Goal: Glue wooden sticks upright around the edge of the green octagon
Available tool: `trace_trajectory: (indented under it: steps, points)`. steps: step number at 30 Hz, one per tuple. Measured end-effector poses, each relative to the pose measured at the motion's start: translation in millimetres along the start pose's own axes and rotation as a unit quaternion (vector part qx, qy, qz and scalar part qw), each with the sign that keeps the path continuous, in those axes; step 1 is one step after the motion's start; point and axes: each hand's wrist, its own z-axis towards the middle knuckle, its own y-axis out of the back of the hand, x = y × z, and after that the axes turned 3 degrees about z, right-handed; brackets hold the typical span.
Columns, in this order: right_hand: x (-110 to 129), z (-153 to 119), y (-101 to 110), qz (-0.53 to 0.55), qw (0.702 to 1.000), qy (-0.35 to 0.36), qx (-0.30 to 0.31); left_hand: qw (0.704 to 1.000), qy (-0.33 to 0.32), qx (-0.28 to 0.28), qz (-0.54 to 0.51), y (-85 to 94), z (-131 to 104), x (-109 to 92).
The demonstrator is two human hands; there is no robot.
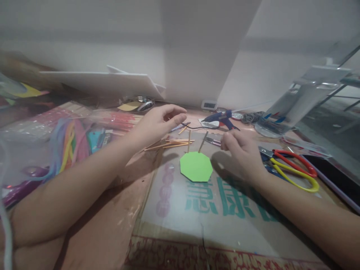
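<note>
While the left hand [168, 117] and the right hand [239, 148] hover apart, a green octagon [196, 167] lies between them

As the table runs from left to right, clear plastic bags come first. One bag [64, 112] is blurred, with pale and pink sticks showing through it; the next bag [119, 119] holds a bundle of sticks with red ends. In front of them lie coloured strips [67, 146] in blue, yellow and pink, with a teal packet [97, 140] just beside.

The left hand is raised with its fingers loosely curled and the thumb apart from them, nothing visible in its grasp. Loose orange sticks [180, 142] lie just beyond and below its fingertips.

The octagon lies flat on a printed board [168, 228], to the right of and nearer than the left hand, and to the left of the right hand, touching neither. Two thin sticks [203, 141] stand out from its far edge. Beyond them is a blue glue gun [221, 119].

The right hand is curled beside a metal-tipped tool [213, 141]; whether it grips this cannot be told. Further right are scissors [295, 168] with red and yellow handles, then a tall clear container [292, 105] showing blue and red marks, inside or on its wall, and a dark phone [334, 180].
</note>
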Motion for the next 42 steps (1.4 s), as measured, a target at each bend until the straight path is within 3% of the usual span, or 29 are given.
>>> trace_trajectory:
  steps: [7, 13, 16, 19, 23, 28, 34, 36, 39, 42]
  points:
    - [-33.2, 8.9, -11.4, 0.018, 0.999, -0.042, 0.027, 0.999, 0.003, -0.026, 0.042, 13.9, 0.0, -12.8]
    - [-30.4, 6.7, -19.5, 0.066, 0.995, -0.055, 0.046, 0.991, 0.003, 0.040, 0.127, -1.0, -19.1, -8.4]
    - [-14.7, 18.3, -4.0, 0.074, 0.994, -0.059, 0.045, 0.992, 0.028, 0.058, 0.104, -15.6, -41.4, 4.7]
    - [10.2, 30.3, 25.6, 0.068, 0.995, -0.043, 0.057, 0.985, 0.023, 0.090, 0.145, -26.4, -61.3, 14.0]
    - [29.7, 20.0, 48.5, -0.009, 0.993, -0.001, 0.117, 0.974, 0.022, 0.153, 0.167, -34.5, -71.6, 15.5]
    - [13.1, -14.8, 34.7, -0.083, 0.975, -0.025, 0.207, 0.980, -0.017, 0.139, 0.142, -41.2, -72.8, 20.2]
    - [-17.8, -10.4, 12.2, -0.034, 0.983, -0.041, 0.174, 0.981, -0.006, 0.152, 0.124, -41.8, -74.7, 24.6]
    - [-27.8, -4.0, 2.2, 0.003, 0.987, -0.050, 0.153, 0.987, 0.006, 0.126, 0.101, -39.3, -69.1, 21.5]
    - [-39.5, -1.1, -11.6, 0.056, 0.990, -0.063, 0.115, 0.999, 0.026, 0.028, 0.037, -33.4, -52.3, 13.2]
    - [-44.9, -5.0, -17.1, 0.080, 0.991, -0.062, 0.090, 0.999, -0.001, -0.048, -0.022, -29.9, -34.6, 5.5]
